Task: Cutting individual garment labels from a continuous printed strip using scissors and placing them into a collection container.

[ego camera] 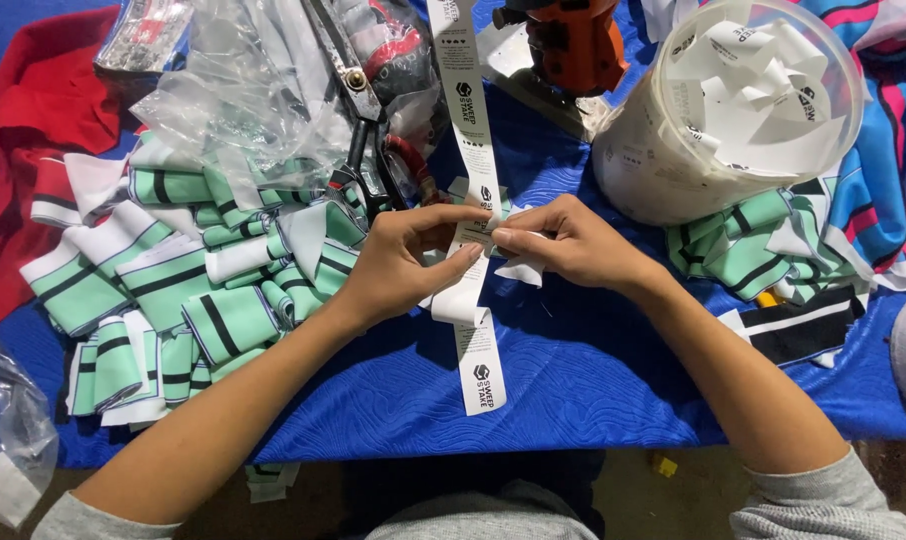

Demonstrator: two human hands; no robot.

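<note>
Both hands meet over the middle of a blue quilted worktop point(593, 390). The left hand point(398, 265) and right hand point(573, 240) each pinch, fingers closed, the same long white label strip point(470, 110). The strip's long axis runs away from the person: it comes from the far edge, passes between the fingertips, folds below them, and its loose end points back toward the person. Left of the strip lies a heap of mint-green striped fabric pieces point(183, 290), with clear plastic bags point(243, 90) and black scissors point(358, 110) beyond. Right of the strip stands a clear round tub of cut labels point(743, 110). Nearer than the hands, the blue worktop lies bare up to its near edge.
</note>
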